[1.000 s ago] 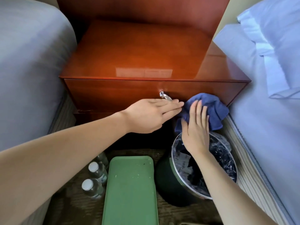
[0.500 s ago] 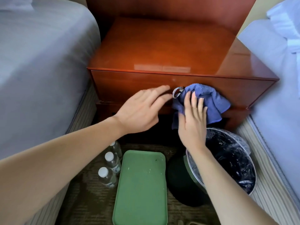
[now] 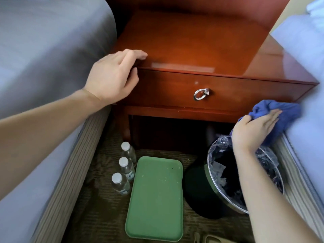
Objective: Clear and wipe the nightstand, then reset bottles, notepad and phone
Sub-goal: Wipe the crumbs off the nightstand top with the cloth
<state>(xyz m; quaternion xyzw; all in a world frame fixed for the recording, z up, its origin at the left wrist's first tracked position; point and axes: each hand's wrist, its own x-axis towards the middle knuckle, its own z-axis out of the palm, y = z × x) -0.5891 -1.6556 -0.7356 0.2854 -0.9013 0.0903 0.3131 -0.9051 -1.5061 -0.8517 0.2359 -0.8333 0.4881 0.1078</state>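
We are laying our left fingers (image 3: 135, 54) loosely bent and close together over the front left corner of the nightstand (image 3: 201, 41), with the thumb lying against the drawer (image 3: 166, 88) front just below the edge; the left hand (image 3: 112, 79) is resting there rather than gripping, and its forearm is reaching in across the left bed (image 3: 43, 50). We are holding our right fingers (image 3: 270, 116) straight and side by side, pressing a blue cloth (image 3: 280, 109) flat against the lower right end of the nightstand's front, right beside the right bed (image 3: 308, 130); the cloth is bunching up around the thumb side of the right hand (image 3: 254, 132), and we cannot tell whether the thumb is hooking into a fold. Between our hands the drawer is sitting closed, its ring pull (image 3: 201, 94) hanging at the middle. Down on the carpet (image 3: 98, 207) three bottles (image 3: 127, 168) are standing upright in a row just left of a green tray (image 3: 154, 199), the nearest two touching its edge or nearly so. A dark waste bin (image 3: 194, 190) with a clear liner is standing just right of the tray, under our right wrist.
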